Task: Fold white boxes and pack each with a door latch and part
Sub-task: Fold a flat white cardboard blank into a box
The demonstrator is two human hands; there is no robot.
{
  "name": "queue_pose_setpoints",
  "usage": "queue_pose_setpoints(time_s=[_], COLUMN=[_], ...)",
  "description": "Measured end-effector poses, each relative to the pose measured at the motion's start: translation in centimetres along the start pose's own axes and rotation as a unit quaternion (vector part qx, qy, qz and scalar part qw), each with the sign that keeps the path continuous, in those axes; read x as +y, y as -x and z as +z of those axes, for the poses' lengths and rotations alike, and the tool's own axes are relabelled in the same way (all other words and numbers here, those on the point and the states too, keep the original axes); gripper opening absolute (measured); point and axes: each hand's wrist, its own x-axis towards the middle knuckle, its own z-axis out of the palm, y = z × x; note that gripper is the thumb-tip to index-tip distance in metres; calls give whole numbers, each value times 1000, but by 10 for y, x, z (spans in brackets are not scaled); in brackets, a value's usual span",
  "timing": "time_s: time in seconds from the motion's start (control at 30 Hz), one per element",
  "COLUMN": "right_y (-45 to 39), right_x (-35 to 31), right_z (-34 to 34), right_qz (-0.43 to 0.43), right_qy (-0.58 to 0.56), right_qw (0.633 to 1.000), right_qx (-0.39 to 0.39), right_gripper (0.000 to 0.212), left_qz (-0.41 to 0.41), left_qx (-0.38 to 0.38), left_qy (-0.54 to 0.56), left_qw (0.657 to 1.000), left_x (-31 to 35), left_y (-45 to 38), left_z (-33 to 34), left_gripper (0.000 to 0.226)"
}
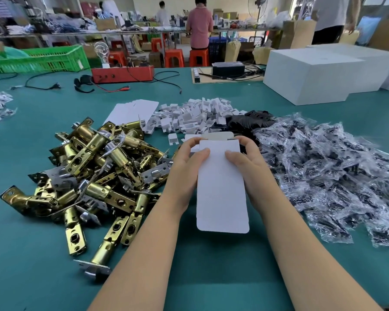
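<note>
Both hands, left hand [190,167] and right hand [248,169], grip an unprinted white box [221,194].

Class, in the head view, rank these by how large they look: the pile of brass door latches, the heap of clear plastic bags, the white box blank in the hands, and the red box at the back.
1-2. Heap of clear plastic bags and pile of brass door latches: alike, unranked.
3. White box blank, close to the camera.
4. Red box, farther away, so unsure.

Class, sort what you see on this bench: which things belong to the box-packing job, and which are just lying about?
Belongs to the job:
white box, held by left hand and right hand
brass door latches
bagged parts
flat box blanks

Just lying about:
red tester box
green crate
black goggles
</note>
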Motion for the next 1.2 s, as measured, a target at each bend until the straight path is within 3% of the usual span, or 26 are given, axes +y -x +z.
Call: queue_pose_setpoints(time_s=[0.13, 0.23, 0.3, 0.37, 0.47, 0.63, 0.8, 0.9, 1.0, 1.1, 1.13, 1.2], right_y=[0, 1, 1, 1, 1, -2, -7, -8, -6, -5, -6, -7], right_x=[0, -2, 0, -1, -1, 0, 3, 4, 2, 1, 1, 0], right_z=[2, 2, 0, 1, 4, 5, -2, -6, -4, -3, -4, -5], right_qz=[3, 23, 30, 36, 28, 4, 6, 26, 28, 43, 46, 40], right_qy=[3, 9, 16, 26, 64, 74, 83, 75, 69, 52, 39, 36], right_qw=[1000, 1000, 999, 999, 997, 997, 996, 996, 997, 997, 997, 996], right_qx=[-4, -10, -5, 6, 26, 25, 34, 29, 30, 47, 56, 68], right_gripper=[36, 32, 17, 6, 15, 34, 15, 47, 37, 40, 42, 41], left_qz=[-7, -48, -58, -50, -51, -82, -119, -109, -93, -73, -71, -82], left_qx=[19, 39, 46, 64, 84, 42, 1, -4, -21, -55, -81, -154], left_qy=[15, 20, 5, -11, -5, 70, 61, 42, 36, -8, -7, 14], left_qw=[1000, 998, 997, 997, 995, 993, 991, 993, 995, 996, 994, 984], left_x=[0, -1, -3, -2, 2, 4, 1, -2, -2, -1, 0, 0], left_y=[0, 0, 0, 0, 0, 0, 0, -4, -4, -2, -1, -1], left_z=[1, 3, 3, 3, 0, 0, -1, -3, -6, -8, -8, -11], left_gripper=[14, 37, 51, 47, 34, 21, 9, 25, 43, 32, 26, 45])
